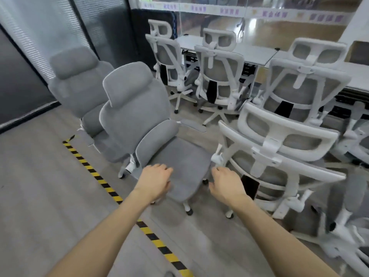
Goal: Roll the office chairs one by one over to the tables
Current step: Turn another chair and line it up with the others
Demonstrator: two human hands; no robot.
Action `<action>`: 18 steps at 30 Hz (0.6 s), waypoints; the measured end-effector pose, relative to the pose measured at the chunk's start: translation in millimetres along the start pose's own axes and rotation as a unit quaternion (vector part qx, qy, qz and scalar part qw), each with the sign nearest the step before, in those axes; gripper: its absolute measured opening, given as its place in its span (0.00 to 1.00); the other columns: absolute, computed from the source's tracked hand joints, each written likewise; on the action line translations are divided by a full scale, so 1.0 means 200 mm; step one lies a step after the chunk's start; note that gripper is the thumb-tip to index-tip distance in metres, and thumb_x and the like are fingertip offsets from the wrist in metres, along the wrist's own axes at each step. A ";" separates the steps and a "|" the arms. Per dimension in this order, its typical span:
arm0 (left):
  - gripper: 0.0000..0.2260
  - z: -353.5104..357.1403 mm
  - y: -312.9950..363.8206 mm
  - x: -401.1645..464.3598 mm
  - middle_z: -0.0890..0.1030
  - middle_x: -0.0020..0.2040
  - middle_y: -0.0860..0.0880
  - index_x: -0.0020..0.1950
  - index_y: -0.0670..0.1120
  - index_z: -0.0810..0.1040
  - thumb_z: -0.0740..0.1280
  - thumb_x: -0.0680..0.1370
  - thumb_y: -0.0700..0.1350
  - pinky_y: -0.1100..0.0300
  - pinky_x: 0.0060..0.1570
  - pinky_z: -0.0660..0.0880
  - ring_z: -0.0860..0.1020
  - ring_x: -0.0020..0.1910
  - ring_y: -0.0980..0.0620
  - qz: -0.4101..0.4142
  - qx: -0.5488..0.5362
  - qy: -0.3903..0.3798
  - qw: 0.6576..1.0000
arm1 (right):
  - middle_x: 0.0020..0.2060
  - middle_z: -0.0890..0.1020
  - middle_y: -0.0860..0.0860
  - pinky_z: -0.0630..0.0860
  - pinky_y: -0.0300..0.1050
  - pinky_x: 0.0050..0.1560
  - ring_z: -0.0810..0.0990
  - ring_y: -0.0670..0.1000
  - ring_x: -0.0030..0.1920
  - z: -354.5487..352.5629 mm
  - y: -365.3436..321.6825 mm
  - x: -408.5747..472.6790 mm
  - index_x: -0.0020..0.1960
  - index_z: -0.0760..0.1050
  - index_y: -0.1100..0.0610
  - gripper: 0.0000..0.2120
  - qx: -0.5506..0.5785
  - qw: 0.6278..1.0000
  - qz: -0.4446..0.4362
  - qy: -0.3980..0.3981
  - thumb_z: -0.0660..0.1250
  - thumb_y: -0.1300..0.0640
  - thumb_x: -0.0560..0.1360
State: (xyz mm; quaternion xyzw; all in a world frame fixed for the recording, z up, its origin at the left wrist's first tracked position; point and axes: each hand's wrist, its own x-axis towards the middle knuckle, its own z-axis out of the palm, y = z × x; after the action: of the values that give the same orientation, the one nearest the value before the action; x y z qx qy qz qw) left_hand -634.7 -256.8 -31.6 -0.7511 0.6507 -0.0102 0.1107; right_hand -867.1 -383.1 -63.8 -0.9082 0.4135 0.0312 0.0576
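A grey padded office chair (pixel 137 114) stands in front of me, its seat facing me. My left hand (pixel 154 181) hovers over the seat's front edge with relaxed fingers and holds nothing. My right hand (pixel 226 184) reaches out just right of the seat, fingers loosely curved, also holding nothing. A second grey padded chair (pixel 77 84) stands behind the first, at the left. A white mesh-back chair (pixel 279 154) stands close on my right with its back toward me. White tables (pixel 257 51) run along the far side.
Three white mesh chairs (pixel 217 72) are lined up at the tables, and more chairs crowd the right edge. A yellow-black tape line (pixel 111 193) crosses the grey floor diagonally. A dark glass partition (pixel 24 76) closes off the left.
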 end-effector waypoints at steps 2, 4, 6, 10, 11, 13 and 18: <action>0.13 0.02 -0.30 -0.03 0.81 0.61 0.49 0.65 0.50 0.77 0.64 0.84 0.54 0.50 0.56 0.75 0.81 0.64 0.44 -0.016 0.011 -0.015 1.000 | 0.57 0.81 0.54 0.76 0.52 0.54 0.82 0.59 0.60 -0.01 -0.28 0.17 0.59 0.74 0.55 0.10 0.001 1.000 -0.017 -0.005 0.64 0.50 0.83; 0.13 0.01 -0.57 -0.05 0.82 0.61 0.48 0.65 0.50 0.78 0.63 0.84 0.54 0.50 0.56 0.78 0.81 0.63 0.43 -0.036 0.009 -0.020 0.999 | 0.58 0.80 0.55 0.76 0.53 0.55 0.81 0.60 0.61 -0.04 -0.52 0.32 0.60 0.73 0.56 0.11 0.018 0.999 -0.030 -0.016 0.65 0.50 0.83; 0.12 -0.01 -0.82 -0.03 0.83 0.59 0.49 0.63 0.51 0.79 0.63 0.85 0.54 0.51 0.54 0.79 0.82 0.62 0.44 -0.062 0.006 -0.008 0.998 | 0.59 0.80 0.56 0.75 0.54 0.57 0.80 0.61 0.63 -0.06 -0.71 0.47 0.60 0.73 0.56 0.11 0.033 0.998 -0.039 -0.025 0.65 0.50 0.83; 0.11 -0.04 -1.26 0.14 0.82 0.57 0.49 0.63 0.50 0.79 0.65 0.84 0.53 0.50 0.51 0.80 0.82 0.60 0.43 -0.094 -0.011 0.003 0.996 | 0.62 0.79 0.58 0.75 0.55 0.60 0.79 0.62 0.65 -0.08 -1.00 0.77 0.63 0.73 0.58 0.13 0.041 0.997 -0.050 -0.038 0.64 0.50 0.84; 0.12 -0.05 -1.36 0.19 0.82 0.57 0.48 0.64 0.50 0.79 0.65 0.83 0.53 0.49 0.51 0.80 0.81 0.60 0.43 -0.100 -0.019 0.013 0.995 | 0.62 0.80 0.58 0.76 0.55 0.61 0.79 0.62 0.65 -0.07 -1.06 0.86 0.63 0.73 0.58 0.14 0.048 0.997 -0.052 -0.038 0.64 0.49 0.84; 0.14 -0.09 -1.54 0.33 0.82 0.59 0.48 0.67 0.51 0.79 0.64 0.84 0.53 0.48 0.54 0.81 0.81 0.62 0.42 -0.110 -0.040 0.038 0.992 | 0.63 0.80 0.57 0.76 0.55 0.61 0.79 0.62 0.65 -0.05 -1.20 1.04 0.64 0.74 0.58 0.16 0.069 0.995 -0.056 -0.038 0.64 0.47 0.85; 0.14 -0.17 -1.96 0.76 0.82 0.61 0.48 0.68 0.53 0.79 0.64 0.86 0.57 0.45 0.57 0.80 0.81 0.65 0.43 -0.103 -0.106 0.111 0.983 | 0.62 0.81 0.59 0.77 0.56 0.59 0.80 0.63 0.64 0.08 -1.56 1.55 0.67 0.75 0.60 0.25 0.143 0.987 -0.041 -0.054 0.64 0.39 0.84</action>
State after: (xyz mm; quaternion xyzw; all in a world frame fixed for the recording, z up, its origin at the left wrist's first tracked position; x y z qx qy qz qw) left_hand -234.1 -359.6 52.6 -0.8156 0.5758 -0.0357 -0.0438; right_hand -427.5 -409.1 -86.5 -0.9039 0.3722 0.0188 0.2101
